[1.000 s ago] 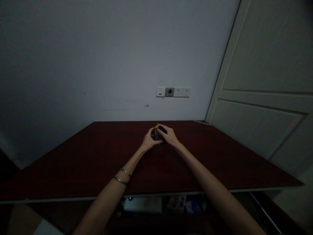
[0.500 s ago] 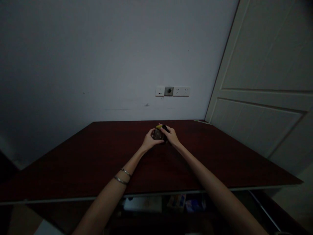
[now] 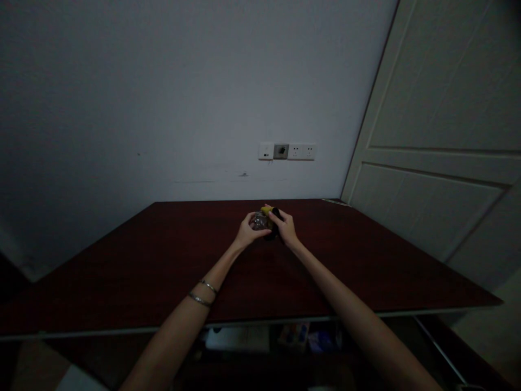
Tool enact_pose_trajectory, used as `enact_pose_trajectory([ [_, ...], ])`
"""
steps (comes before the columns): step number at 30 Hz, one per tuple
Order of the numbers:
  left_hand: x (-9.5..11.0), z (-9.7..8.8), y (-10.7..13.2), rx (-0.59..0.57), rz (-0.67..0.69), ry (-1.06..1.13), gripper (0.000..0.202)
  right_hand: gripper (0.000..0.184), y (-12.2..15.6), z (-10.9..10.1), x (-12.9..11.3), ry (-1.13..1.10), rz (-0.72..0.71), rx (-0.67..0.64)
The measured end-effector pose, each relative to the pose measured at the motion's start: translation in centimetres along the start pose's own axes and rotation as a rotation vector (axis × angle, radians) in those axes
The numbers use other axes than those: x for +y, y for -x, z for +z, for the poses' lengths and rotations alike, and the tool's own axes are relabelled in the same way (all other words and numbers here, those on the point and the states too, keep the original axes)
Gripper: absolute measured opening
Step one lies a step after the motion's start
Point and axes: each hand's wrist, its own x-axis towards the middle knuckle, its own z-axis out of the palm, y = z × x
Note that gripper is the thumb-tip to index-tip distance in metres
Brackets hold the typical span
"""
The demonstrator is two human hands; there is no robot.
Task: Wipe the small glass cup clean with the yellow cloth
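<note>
Above the middle of the dark red table, my two hands meet at the far half. My left hand [image 3: 248, 232] has its fingers and thumb curled round a clear, shiny, rounded object [image 3: 259, 221], perhaps a small glass or plastic container. My right hand [image 3: 287, 227] grips a yellow and black piece [image 3: 266, 210] right beside it; its exact kind is too dark and small to tell. Fingers hide parts of both objects, and I cannot tell whether the two are joined or only touching. Two bracelets circle my left forearm.
The dark red tabletop [image 3: 142, 260] reaches back to a pale wall with a row of sockets [image 3: 287, 151]. A white panelled door [image 3: 439, 179] stands at the right. Beneath the front edge, an open drawer or shelf holds a white flat item [image 3: 238, 339] and small colourful packs [image 3: 293, 335].
The yellow and black piece has shifted slightly right with my right hand, and more of its yellow part shows. My left hand and the clear object have moved only a little.
</note>
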Motion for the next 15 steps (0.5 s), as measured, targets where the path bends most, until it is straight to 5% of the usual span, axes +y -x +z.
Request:
enact_pose_trajectory([
  [5,-0.1,-0.1,-0.2,0.033,-0.014,-0.006,0.066,0.037,0.5,0.5,-0.2,0.12,-0.049,-0.003],
  [10,-0.9,-0.9,-0.8,0.088,0.013,0.005,0.062,0.034,1.9,0.5,-1.4,0.336,-0.294,-0.254],
  [15,-0.7,-0.9,-0.3,0.026,0.009,-0.105,0.066,0.033,0.3,-0.2,-0.7,0.334,-0.186,-0.184],
])
